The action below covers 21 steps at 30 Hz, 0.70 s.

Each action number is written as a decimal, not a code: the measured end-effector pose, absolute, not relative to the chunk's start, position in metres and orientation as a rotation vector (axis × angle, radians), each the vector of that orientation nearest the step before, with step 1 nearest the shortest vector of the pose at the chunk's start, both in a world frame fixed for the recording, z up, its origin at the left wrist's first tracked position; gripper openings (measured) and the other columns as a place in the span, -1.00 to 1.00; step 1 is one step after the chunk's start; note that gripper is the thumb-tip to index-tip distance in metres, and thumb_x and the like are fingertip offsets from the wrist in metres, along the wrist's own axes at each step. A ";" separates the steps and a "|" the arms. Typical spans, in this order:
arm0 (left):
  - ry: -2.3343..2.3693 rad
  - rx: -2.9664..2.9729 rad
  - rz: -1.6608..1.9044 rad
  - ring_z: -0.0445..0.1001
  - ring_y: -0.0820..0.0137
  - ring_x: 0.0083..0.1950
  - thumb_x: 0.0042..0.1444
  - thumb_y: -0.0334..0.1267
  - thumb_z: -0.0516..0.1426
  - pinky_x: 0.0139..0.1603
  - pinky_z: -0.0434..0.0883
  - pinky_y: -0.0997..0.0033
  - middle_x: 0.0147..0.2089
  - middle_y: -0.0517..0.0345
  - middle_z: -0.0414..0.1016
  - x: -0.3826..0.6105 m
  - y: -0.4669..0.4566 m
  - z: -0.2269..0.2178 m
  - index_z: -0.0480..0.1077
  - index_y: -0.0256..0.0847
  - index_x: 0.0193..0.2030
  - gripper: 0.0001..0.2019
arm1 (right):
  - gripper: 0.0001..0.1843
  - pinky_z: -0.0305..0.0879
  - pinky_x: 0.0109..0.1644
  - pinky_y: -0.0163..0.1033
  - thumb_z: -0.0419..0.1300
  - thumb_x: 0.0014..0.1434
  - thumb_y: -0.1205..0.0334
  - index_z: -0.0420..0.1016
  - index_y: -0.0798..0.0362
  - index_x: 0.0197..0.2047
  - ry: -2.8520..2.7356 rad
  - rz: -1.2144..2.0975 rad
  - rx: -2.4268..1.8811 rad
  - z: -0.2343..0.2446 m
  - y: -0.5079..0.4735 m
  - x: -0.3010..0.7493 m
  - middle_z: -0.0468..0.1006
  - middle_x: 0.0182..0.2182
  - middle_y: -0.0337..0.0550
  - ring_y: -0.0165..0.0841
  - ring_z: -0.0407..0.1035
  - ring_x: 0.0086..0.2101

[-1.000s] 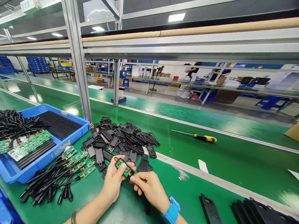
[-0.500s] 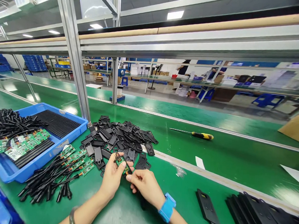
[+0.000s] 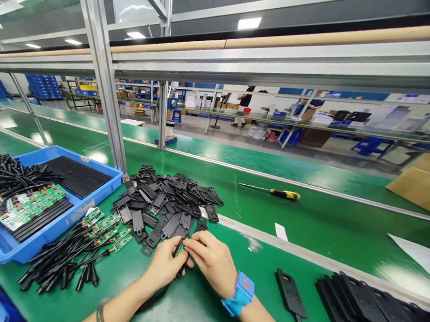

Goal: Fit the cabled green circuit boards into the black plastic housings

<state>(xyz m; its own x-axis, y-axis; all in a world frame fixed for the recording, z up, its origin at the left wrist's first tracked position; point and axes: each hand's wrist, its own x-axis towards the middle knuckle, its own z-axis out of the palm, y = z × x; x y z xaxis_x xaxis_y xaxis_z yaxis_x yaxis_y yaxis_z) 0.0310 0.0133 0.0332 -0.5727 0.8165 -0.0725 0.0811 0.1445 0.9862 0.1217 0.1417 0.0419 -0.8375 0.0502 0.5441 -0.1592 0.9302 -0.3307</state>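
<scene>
In my left hand (image 3: 165, 264) is a black plastic casing with a green circuit board (image 3: 180, 249) in it, tilted on edge, mostly hidden by my fingers. My right hand (image 3: 212, 264), with a blue band at its wrist, pinches at the upper edge of the board. A black cable (image 3: 151, 300) runs down below my left hand. Just beyond my hands lies a heap of loose black casing halves (image 3: 172, 202). To the left, circuit boards with black cables (image 3: 101, 229) lie bundled on the green table.
A blue tray (image 3: 100, 185) at left holds more wired boards and black strips. A yellow-black screwdriver (image 3: 286, 194) lies beyond the metal strip. At right are a closed black casing (image 3: 290, 294) with cable and a stack of similar ones (image 3: 366, 306). A metal post (image 3: 101, 76) rises behind the tray.
The casing has turned from face-up to on edge in my left hand. My right hand has moved from the wires at the lower end up to the board's upper edge.
</scene>
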 end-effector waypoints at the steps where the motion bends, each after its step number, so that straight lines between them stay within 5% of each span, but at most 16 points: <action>1: 1.798 0.868 1.479 0.35 0.54 -0.64 0.08 -0.28 0.03 -0.69 0.17 0.65 -0.49 0.19 0.47 0.031 0.013 0.033 0.34 -0.22 -0.31 -0.89 | -0.71 0.25 -0.26 -0.23 -0.05 0.39 0.22 0.50 0.00 -0.15 -2.516 0.504 0.080 0.042 0.142 0.121 0.46 -0.31 -0.09 -0.28 0.32 -0.30; 9: 1.826 0.879 1.448 0.36 0.56 -0.64 0.06 -0.33 0.01 -0.68 0.18 0.66 -0.48 0.19 0.48 0.032 0.013 0.031 0.33 -0.22 -0.31 -0.89 | -0.80 0.26 -0.23 -0.23 0.03 0.36 0.28 0.47 0.03 -0.24 -2.501 0.620 0.094 0.043 0.144 0.121 0.47 -0.33 -0.13 -0.29 0.32 -0.29; 14: 1.834 0.881 1.375 0.37 0.53 -0.64 0.06 -0.29 0.01 -0.73 0.16 0.66 -0.49 0.17 0.48 0.031 0.014 0.025 0.31 -0.24 -0.28 -0.88 | -0.82 0.26 -0.32 -0.22 0.00 0.32 0.40 0.38 0.10 -0.29 -2.599 0.292 0.092 0.037 0.137 0.116 0.40 -0.36 -0.10 -0.24 0.27 -0.31; 21: 1.620 0.613 1.577 0.36 0.49 -0.56 0.05 -0.12 0.09 -0.72 0.16 0.63 -0.41 0.09 0.49 0.021 0.017 0.026 0.27 -0.29 -0.09 -0.66 | -0.87 0.27 -0.29 -0.32 0.08 0.26 0.43 0.26 0.03 -0.31 -2.761 0.339 -0.232 0.044 0.171 0.124 0.39 -0.34 -0.22 -0.36 0.34 -0.33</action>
